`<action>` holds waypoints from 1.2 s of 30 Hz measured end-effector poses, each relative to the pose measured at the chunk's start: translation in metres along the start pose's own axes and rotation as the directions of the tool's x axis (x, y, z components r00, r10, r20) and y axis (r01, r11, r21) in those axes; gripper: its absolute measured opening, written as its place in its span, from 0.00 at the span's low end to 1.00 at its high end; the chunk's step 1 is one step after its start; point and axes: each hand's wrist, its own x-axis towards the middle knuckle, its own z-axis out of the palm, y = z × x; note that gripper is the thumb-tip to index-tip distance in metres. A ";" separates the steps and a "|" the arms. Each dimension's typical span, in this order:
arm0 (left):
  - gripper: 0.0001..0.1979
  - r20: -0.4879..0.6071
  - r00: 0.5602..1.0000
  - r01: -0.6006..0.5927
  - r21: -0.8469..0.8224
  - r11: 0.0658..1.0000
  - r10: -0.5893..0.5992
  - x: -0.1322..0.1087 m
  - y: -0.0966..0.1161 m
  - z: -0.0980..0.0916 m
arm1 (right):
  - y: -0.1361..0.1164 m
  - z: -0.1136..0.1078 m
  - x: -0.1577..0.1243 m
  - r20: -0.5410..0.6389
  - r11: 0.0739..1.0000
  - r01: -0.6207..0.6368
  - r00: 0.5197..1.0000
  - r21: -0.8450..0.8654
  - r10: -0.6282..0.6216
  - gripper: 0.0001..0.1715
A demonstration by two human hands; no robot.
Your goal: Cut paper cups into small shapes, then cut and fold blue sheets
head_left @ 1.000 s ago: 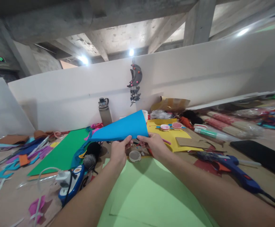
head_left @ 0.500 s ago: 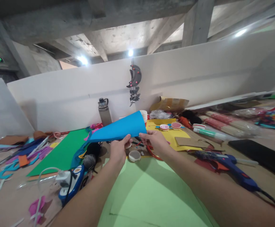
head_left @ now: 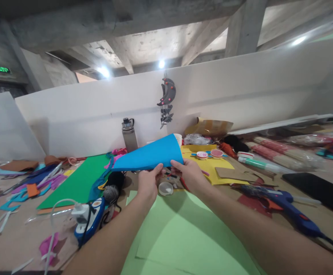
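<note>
A blue sheet rolled into a cone (head_left: 155,152) is held up in front of me, its narrow end to the left and its wide end to the right. My left hand (head_left: 149,181) pinches the lower edge near the middle, thumb on the near side. Close beside it, my right hand (head_left: 190,173) grips the lower edge by the wide end, thumb also in front. The fingers behind the sheet are partly hidden. Below the hands, a small round clear container (head_left: 165,188) stands at the far edge of the light green sheets (head_left: 180,229).
A blue glue gun (head_left: 286,208) and a black slab-like object (head_left: 317,191) lie to the right. On the left are a power strip (head_left: 90,221), a green sheet (head_left: 74,181) and scraps. A bottle (head_left: 129,135) stands by the white partition (head_left: 97,103); yellow sheets (head_left: 219,170) lie beyond my right hand.
The whole view has shifted slightly, so everything sits a little further right. My right thumb now lies higher on the cone's edge. Both hands still hold the cone.
</note>
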 end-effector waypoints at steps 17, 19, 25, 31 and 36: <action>0.08 -0.077 0.996 -0.045 -0.114 0.992 0.036 0.040 0.029 -0.029 | -0.018 -0.009 -0.004 -0.146 0.984 0.105 0.981 -0.142 -0.126 0.20; 0.08 -0.037 0.999 -0.026 -0.117 0.993 0.022 0.038 0.028 -0.026 | -0.018 -0.009 -0.003 -0.143 0.989 0.112 0.982 -0.101 -0.125 0.21; 0.07 0.103 0.993 0.055 0.002 0.998 -0.055 0.024 0.020 -0.015 | -0.010 -0.008 0.003 -0.131 0.993 0.115 0.985 0.017 -0.112 0.21; 0.07 0.119 0.991 0.056 0.006 0.998 -0.056 0.019 0.014 -0.015 | 0.004 -0.006 0.007 -0.083 0.987 0.021 0.997 0.157 -0.008 0.21; 0.08 0.109 0.991 0.087 -0.029 0.996 -0.083 0.019 0.007 -0.016 | 0.007 -0.007 0.009 -0.165 0.994 0.036 0.986 0.100 -0.019 0.20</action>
